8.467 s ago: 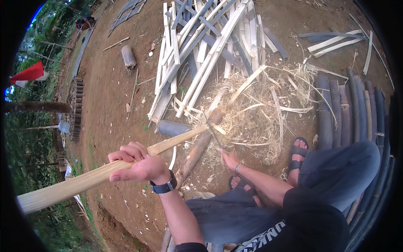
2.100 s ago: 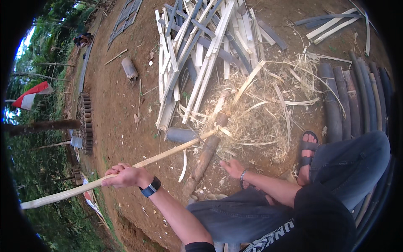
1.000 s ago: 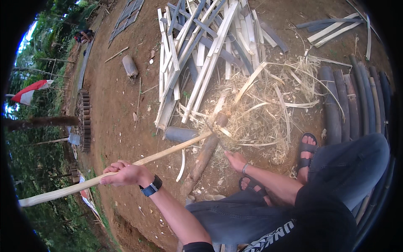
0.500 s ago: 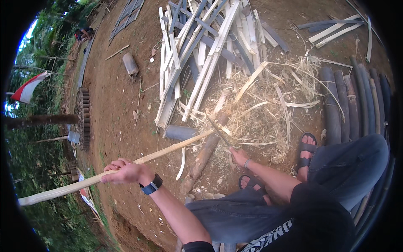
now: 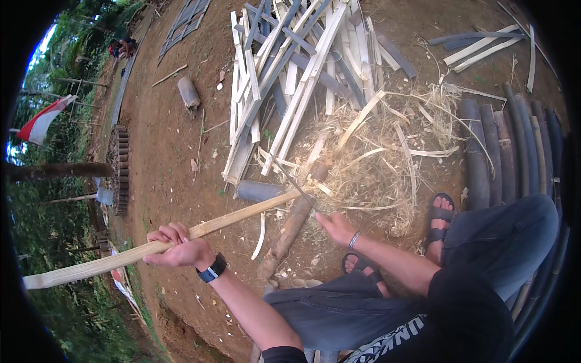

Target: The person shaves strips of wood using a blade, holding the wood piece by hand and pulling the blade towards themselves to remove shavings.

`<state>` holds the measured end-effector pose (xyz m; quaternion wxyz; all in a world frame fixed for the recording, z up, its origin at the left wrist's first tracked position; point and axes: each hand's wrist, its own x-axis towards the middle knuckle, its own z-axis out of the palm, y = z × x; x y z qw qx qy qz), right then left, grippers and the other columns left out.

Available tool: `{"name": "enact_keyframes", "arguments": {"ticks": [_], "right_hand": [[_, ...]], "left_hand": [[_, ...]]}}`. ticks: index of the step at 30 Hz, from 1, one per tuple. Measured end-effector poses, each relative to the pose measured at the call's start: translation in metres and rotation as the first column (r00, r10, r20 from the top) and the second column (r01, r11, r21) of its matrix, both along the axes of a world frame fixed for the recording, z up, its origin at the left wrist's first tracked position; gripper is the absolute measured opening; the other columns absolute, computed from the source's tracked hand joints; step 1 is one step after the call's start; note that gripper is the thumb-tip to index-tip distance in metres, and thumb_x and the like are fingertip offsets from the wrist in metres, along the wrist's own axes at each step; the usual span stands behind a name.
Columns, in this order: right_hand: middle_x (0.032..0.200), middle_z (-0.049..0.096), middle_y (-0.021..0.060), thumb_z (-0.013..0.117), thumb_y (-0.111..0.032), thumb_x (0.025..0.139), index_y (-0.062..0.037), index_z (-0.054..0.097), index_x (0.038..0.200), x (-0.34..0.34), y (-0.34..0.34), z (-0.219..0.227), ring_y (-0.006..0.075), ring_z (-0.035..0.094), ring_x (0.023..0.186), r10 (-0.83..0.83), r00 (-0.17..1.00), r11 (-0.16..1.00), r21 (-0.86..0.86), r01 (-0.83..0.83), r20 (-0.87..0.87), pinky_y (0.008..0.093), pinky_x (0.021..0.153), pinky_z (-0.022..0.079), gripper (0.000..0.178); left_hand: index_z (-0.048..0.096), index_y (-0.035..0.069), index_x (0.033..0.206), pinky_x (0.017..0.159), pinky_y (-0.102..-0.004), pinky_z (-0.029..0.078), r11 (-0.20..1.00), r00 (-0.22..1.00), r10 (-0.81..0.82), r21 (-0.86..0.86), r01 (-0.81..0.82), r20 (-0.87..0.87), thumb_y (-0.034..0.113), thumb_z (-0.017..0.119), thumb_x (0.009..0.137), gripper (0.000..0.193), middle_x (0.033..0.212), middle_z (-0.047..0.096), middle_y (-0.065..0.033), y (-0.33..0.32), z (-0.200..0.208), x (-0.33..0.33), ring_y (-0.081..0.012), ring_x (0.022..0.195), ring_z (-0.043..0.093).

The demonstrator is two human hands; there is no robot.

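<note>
My left hand (image 5: 177,245) is wrapped round a long pale bamboo strip (image 5: 242,216), which slants from the far left edge up to the middle of the view. In my right hand (image 5: 336,228) is a knife with a long, narrow dark blade (image 5: 292,181); its handle is mostly hidden by my fingers. The blade crosses the strip's far end and touches or nearly touches it. Under that end lies a round wooden log (image 5: 284,239) on the ground. A heap of thin curled shavings (image 5: 378,166) spreads beyond and to the right of the blade.
A large pile of split bamboo strips (image 5: 302,78) lies ahead. Short bamboo pieces lie on the dirt, one (image 5: 260,190) beside the log. Dark bamboo poles (image 5: 478,154) line the right side, near my sandalled feet (image 5: 440,221). Far left, a person (image 5: 123,48) crouches.
My right hand has moved left and slightly up with the knife, so the blade reaches further left across the strip's end. My left hand and the strip have shifted slightly.
</note>
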<state>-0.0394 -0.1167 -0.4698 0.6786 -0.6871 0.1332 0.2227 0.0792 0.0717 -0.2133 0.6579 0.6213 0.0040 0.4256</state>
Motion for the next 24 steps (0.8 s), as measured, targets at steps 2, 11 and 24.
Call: {"name": "enact_keyframes", "arguments": {"ticks": [2,11,24], "right_hand": [[0.048,0.042,-0.0001,0.04,-0.06,0.091,-0.004,0.049,0.063,0.012,-0.009,0.054,0.0101,0.038,0.041,-0.05,0.999,0.925,0.376,0.051,-0.013,0.0306,0.04,0.034,0.064],[0.048,0.043,0.0004,0.036,-0.054,0.095,-0.0019,0.053,0.068,-0.02,-0.015,0.015,0.0094,0.04,0.037,-0.184,0.971,0.916,0.331,0.225,-0.151,0.0244,0.035,0.032,0.061],[0.048,0.044,0.0019,0.03,-0.055,0.096,-0.0013,0.051,0.07,0.013,-0.025,0.063,0.0111,0.041,0.036,-0.218,0.975,0.882,0.437,0.178,0.043,0.0246,0.035,0.033,0.063]], "left_hand": [[0.028,0.014,0.071,0.039,-0.0216,0.015,1.0,1.0,-0.026,-0.001,0.026,0.009,0.064,0.02,0.093,0.056,0.05,0.021,0.0026,-0.001,-0.001,-0.001,-0.0085,0.041,0.018],[0.03,0.014,0.073,0.04,-0.0211,0.017,0.99,0.991,0.131,0.055,-0.13,-0.023,0.063,0.022,0.094,0.055,0.055,0.024,0.0023,-0.035,0.001,0.014,-0.0074,0.045,0.022],[0.032,0.011,0.071,0.04,-0.0217,0.018,0.996,0.996,0.078,0.046,-0.077,-0.032,0.066,0.027,0.092,0.059,0.055,0.027,0.0028,-0.05,0.004,0.02,-0.0058,0.045,0.024]]}}
